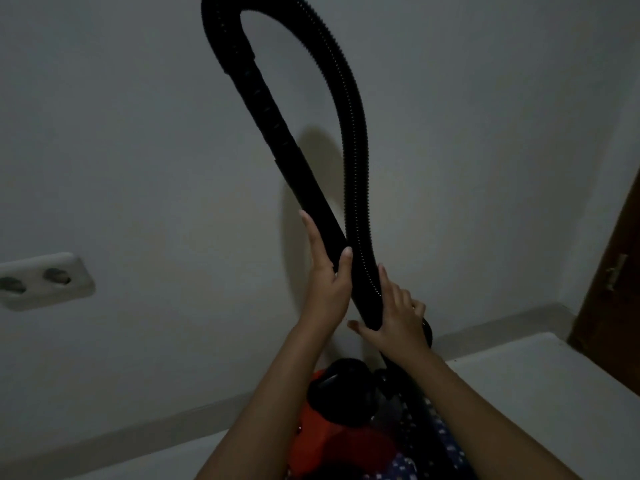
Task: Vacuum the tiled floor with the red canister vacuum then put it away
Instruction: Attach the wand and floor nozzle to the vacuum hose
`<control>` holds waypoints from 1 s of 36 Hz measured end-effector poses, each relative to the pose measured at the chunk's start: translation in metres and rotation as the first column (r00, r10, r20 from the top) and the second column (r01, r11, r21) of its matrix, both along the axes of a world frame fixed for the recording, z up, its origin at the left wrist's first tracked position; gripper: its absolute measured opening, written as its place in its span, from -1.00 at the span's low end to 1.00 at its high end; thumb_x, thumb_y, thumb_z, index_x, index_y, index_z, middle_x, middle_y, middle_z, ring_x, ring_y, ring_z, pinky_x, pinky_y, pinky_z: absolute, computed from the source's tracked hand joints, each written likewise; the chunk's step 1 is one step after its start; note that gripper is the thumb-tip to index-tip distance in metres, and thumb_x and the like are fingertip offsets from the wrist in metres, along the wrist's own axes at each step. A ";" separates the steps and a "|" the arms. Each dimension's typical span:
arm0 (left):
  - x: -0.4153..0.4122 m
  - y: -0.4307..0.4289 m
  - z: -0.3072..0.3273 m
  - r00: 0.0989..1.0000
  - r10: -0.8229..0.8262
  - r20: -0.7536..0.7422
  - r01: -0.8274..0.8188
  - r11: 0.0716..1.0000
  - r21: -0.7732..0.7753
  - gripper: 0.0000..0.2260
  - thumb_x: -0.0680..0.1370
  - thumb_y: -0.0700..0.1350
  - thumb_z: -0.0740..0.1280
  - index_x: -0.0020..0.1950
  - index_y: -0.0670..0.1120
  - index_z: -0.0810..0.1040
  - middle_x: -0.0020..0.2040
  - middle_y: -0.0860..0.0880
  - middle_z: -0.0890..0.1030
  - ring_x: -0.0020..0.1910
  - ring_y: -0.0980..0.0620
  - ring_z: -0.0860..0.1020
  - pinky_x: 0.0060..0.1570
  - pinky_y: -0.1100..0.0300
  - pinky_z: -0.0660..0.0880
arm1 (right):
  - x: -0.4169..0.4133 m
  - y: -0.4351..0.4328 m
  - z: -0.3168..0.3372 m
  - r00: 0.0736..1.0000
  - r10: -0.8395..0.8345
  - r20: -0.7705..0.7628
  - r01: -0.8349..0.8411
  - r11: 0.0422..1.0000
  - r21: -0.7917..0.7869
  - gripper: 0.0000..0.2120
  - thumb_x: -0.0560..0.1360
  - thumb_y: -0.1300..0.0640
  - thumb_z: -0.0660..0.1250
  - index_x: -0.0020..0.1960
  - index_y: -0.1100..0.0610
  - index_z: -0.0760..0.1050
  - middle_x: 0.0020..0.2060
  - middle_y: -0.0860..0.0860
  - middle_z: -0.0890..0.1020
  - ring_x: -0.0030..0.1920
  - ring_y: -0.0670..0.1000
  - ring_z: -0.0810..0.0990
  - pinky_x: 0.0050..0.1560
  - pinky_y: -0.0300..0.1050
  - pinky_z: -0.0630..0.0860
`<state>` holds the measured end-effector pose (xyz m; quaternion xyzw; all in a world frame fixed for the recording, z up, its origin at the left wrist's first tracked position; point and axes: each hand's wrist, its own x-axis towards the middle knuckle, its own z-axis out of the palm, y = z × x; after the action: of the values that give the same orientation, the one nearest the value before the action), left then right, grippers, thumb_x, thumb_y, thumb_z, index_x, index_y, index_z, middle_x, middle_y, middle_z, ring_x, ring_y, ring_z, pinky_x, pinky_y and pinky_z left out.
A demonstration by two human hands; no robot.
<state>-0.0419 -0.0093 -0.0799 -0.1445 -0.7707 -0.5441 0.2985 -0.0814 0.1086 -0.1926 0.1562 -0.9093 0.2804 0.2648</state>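
Observation:
The red canister vacuum (322,441) sits on the tiled floor (540,386) close to the wall, partly hidden under my forearms. Its black wand (277,133) rises up and to the left, curves over at the top and comes back down as the ribbed black hose (349,109). My left hand (327,275) is wrapped around the lower part of the wand. My right hand (398,313) grips the hose where it crosses the wand. The wand's lower end is hidden behind my right hand.
A plain white wall (138,150) fills most of the view, with a double wall socket (38,280) at the left. A dark wooden door (613,271) with a metal fitting stands at the right edge. A skirting board (138,434) runs along the floor.

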 end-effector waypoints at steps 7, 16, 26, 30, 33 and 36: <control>0.013 -0.023 0.011 0.999 0.030 -0.041 -0.026 0.994 0.110 -0.25 0.60 -0.21 0.22 0.37 0.28 -0.31 0.57 -0.02 0.06 0.42 0.05 0.33 0.24 0.36 0.41 | 0.008 -0.007 -0.003 0.998 0.055 -0.036 -0.055 0.998 -0.004 -0.05 0.31 -0.48 0.11 0.50 -0.16 -0.27 0.23 0.05 0.48 0.18 0.09 0.42 0.06 -0.06 0.18; 0.024 -0.039 -0.030 0.997 0.082 -0.012 -0.075 0.950 0.302 -0.23 0.60 -0.22 0.22 0.33 0.36 -0.31 0.50 -0.17 0.22 0.32 -0.11 0.44 0.29 0.10 0.45 | 0.006 0.000 -0.019 0.942 0.331 0.052 -0.321 0.936 -0.146 -0.02 0.31 -0.44 0.25 0.49 -0.28 -0.31 0.22 -0.01 0.36 0.21 -0.01 0.36 0.29 0.03 0.33; 0.032 -0.040 -0.070 0.988 0.113 0.109 -0.144 0.929 0.342 -0.19 0.60 -0.23 0.20 0.40 0.23 -0.42 0.55 -0.07 0.11 0.38 -0.01 0.38 0.40 0.00 0.35 | 0.000 0.006 -0.039 0.957 0.290 -0.018 -0.288 0.955 0.070 -0.06 0.32 -0.55 0.10 0.52 -0.10 -0.07 -0.01 0.12 0.54 -0.06 0.12 0.54 -0.02 -0.08 0.36; 0.032 -0.035 -0.075 0.985 0.116 0.130 -0.153 0.930 0.333 -0.21 0.61 -0.21 0.19 0.38 0.26 -0.42 0.53 -0.09 0.17 0.33 -0.02 0.44 0.33 0.16 0.41 | -0.002 0.008 -0.042 0.956 0.292 -0.035 -0.289 0.955 0.066 -0.05 0.32 -0.54 0.12 0.53 -0.10 -0.09 -0.02 0.11 0.55 -0.07 0.12 0.55 -0.03 -0.05 0.41; 0.029 -0.032 -0.085 0.981 0.103 0.162 -0.152 0.932 0.329 -0.21 0.61 -0.20 0.18 0.43 0.18 -0.45 0.52 -0.01 0.15 0.27 0.17 0.46 0.30 0.28 0.41 | -0.002 0.008 -0.042 0.958 0.284 -0.028 -0.282 0.957 0.069 -0.03 0.30 -0.54 0.15 0.53 -0.12 -0.10 -0.03 0.10 0.55 -0.08 0.10 0.54 -0.01 0.00 0.45; 0.027 -0.028 -0.094 0.978 0.111 0.177 -0.168 0.924 0.344 -0.20 0.61 -0.20 0.19 0.43 0.18 -0.44 0.54 -0.09 0.15 0.34 0.04 0.43 0.33 0.26 0.40 | -0.003 0.007 -0.043 0.960 0.280 -0.022 -0.277 0.956 0.093 -0.02 0.30 -0.50 0.20 0.53 -0.09 -0.09 -0.04 0.09 0.55 -0.09 0.10 0.55 -0.02 0.02 0.47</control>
<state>-0.0150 -0.0370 -0.1739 0.0100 -0.6882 -0.6618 0.2972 -0.0847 0.1159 -0.2361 0.2992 -0.8851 0.2713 0.2311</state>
